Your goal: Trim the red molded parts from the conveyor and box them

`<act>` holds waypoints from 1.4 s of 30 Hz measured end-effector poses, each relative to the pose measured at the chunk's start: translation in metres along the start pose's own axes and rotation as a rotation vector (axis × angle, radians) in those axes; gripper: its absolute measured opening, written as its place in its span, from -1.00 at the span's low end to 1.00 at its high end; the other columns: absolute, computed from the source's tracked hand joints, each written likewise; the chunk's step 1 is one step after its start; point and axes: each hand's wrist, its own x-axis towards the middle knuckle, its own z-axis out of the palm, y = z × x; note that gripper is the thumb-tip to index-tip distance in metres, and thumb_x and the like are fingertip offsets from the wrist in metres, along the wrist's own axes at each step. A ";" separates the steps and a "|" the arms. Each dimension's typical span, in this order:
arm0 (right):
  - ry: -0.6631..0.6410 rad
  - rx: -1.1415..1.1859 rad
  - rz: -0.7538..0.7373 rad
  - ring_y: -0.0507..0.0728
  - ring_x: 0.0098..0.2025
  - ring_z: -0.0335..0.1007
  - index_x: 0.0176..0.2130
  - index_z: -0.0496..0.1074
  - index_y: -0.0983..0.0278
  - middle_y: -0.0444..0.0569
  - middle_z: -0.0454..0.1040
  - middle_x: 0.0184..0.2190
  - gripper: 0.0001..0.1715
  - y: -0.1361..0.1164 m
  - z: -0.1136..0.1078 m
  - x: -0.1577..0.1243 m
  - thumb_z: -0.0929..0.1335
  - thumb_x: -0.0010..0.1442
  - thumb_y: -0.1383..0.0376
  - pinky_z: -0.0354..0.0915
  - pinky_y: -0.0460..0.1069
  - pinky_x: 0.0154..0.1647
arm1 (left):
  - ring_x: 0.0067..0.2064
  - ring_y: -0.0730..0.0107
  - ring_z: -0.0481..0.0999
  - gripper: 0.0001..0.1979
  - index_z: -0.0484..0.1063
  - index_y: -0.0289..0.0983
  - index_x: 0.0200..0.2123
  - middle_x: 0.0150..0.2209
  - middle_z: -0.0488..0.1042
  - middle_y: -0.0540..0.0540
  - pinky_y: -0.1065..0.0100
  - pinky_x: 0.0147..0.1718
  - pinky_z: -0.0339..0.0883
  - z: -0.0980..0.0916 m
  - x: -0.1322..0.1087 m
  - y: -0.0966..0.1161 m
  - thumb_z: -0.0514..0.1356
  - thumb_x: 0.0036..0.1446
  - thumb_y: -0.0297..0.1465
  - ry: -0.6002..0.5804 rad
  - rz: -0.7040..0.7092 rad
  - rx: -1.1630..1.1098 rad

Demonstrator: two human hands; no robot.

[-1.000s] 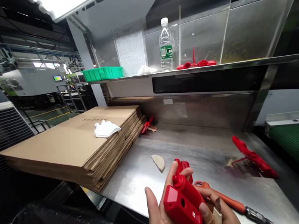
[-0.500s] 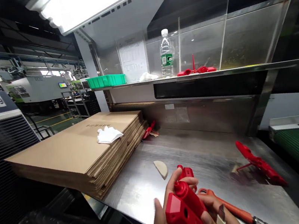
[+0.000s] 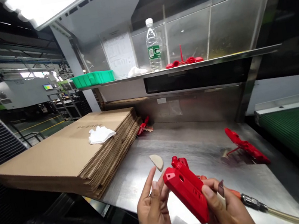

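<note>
My right hand (image 3: 224,206) grips a red moulded plastic part (image 3: 187,195) by its lower right side, thumb on top. The part is tilted and has a blocky body with holes and slots, with a rounded piece alongside. A pale strip with a dark, pointed tip (image 3: 221,189) also sticks out between the right hand's fingers; its kind is unclear. Beside the part's left side, my left hand (image 3: 155,209) is open, fingers apart; whether its far fingertips touch the part is hidden. A beige half-round piece (image 3: 157,162) lies on the metal table (image 3: 129,179) just beyond.
An orange tool (image 3: 234,192) with a metal fitting and hose lies behind my right hand. More red parts (image 3: 247,145) rest at the table's right. Stacked cardboard (image 3: 59,152) bears a white glove (image 3: 100,134). A shelf (image 3: 133,78) holds a bottle (image 3: 153,47) and green tray (image 3: 93,78).
My left hand has let go of the red part and moved left, its fingers opening. My right hand keeps the part, now turned to show its long side. The view has shifted right.
</note>
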 end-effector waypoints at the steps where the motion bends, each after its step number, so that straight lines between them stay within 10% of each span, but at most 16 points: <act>1: -0.007 -0.016 -0.020 -0.06 -0.55 0.02 -0.24 0.34 0.25 -0.19 0.26 -0.48 -0.47 -0.004 -0.001 0.002 0.35 0.19 -0.16 0.02 -0.15 -0.56 | -0.06 0.20 0.60 -0.41 0.33 -0.17 0.21 -0.05 0.61 -0.20 0.30 0.05 0.36 -0.002 -0.001 -0.001 0.32 0.09 -0.41 -0.015 0.022 0.010; 7: -0.056 -0.123 -0.003 -0.03 -0.44 0.19 -0.22 0.33 0.28 -0.16 0.39 -0.45 -0.53 -0.028 -0.004 0.011 0.36 0.23 -0.08 0.11 -0.12 -0.40 | 0.38 -0.06 0.02 -0.16 0.02 0.11 0.33 0.37 0.15 -0.07 0.05 0.30 -0.01 -0.009 -0.014 0.001 0.32 0.05 -0.35 -0.358 -0.044 -0.018; 20: -0.165 -0.464 -0.094 0.04 -0.35 0.24 -0.10 0.27 0.17 -0.20 0.29 -0.38 -0.54 -0.031 -0.024 0.020 0.24 0.31 -0.13 0.23 -0.06 -0.30 | 0.30 0.01 0.22 -0.54 0.48 -0.14 0.10 0.17 0.44 -0.23 -0.03 0.31 -0.04 -0.023 0.011 -0.021 0.02 0.29 -0.09 -0.345 -0.290 -0.280; 25: 0.043 -1.078 -0.200 0.23 0.11 0.21 0.23 0.13 0.27 0.11 0.28 0.04 -0.55 -0.002 -0.077 0.094 0.19 0.38 0.33 0.15 0.18 0.16 | 0.24 -0.12 0.32 -0.57 0.37 0.08 0.16 0.16 0.46 -0.14 -0.30 0.18 0.10 -0.051 0.025 -0.018 0.04 0.26 -0.10 -0.274 -0.327 -0.268; 30: -0.041 -1.336 -0.166 0.18 -0.05 0.40 -0.01 0.39 0.31 -0.02 0.44 -0.09 -0.72 0.032 -0.094 0.167 0.37 0.31 0.26 0.35 0.19 0.01 | 0.02 -0.19 0.54 -0.53 0.49 0.01 0.07 0.06 0.52 -0.39 -0.28 -0.02 0.31 -0.081 0.042 -0.015 0.09 0.18 0.03 -0.251 -0.274 -0.221; 34: -0.021 -1.427 -0.235 0.22 0.07 0.34 0.14 0.30 0.27 0.06 0.37 0.06 -0.60 0.036 -0.062 0.177 0.34 0.34 0.25 0.31 0.23 0.09 | -0.13 -0.10 0.60 -0.65 0.53 -0.09 0.02 -0.09 0.60 -0.34 -0.16 -0.12 0.39 -0.086 0.041 -0.013 0.11 0.24 -0.16 -0.237 -0.236 -0.096; 42: -0.279 -1.543 -0.167 0.19 -0.03 0.40 -0.09 0.44 0.32 0.03 0.45 -0.05 -0.67 0.043 0.086 0.197 0.39 0.28 0.12 0.36 0.19 0.02 | -0.36 0.03 0.56 -0.51 0.44 -0.27 0.00 -0.32 0.59 -0.25 0.09 -0.40 0.42 -0.070 0.025 0.003 -0.07 0.30 -0.08 -0.175 -0.116 -0.071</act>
